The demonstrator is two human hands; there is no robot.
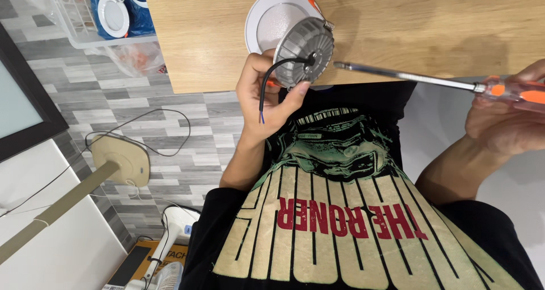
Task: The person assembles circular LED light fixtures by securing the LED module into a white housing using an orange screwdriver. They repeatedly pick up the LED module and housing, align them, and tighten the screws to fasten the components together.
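My left hand [267, 94] is closed round a round downlight [295, 40], held up just over the near edge of the wooden table [409, 23]. Thumb tip presses the grey finned back housing [304, 52]; fingers curl behind it, so most of them are hidden & I can't see how many actually touch. White trim ring peeks out on the far/left side, partly covered by the housing. A black wire [271, 80] comes out the centre of the housing and drops across my palm; bare ends show by the heel of the hand, colours too small to call w/ certainty. Small spring on the fixture's far right rim, tiny, hard to read. Bit of orange under my thumb: can't tell what it is.

My right hand [505, 117] is wrapped round the clear-and-orange handle of a screwdriver [409, 77], but it's cut off by the right edge of frame, so only part of the grip shows. Shaft runs left; tip sits just right of the housing, apart from it, tip type unreadable.

Far left: clear bin [85, 23] w/ another white downlight inside, contents otherwise jumbled. Near left, on the floor: fan base [122, 159] & cables.
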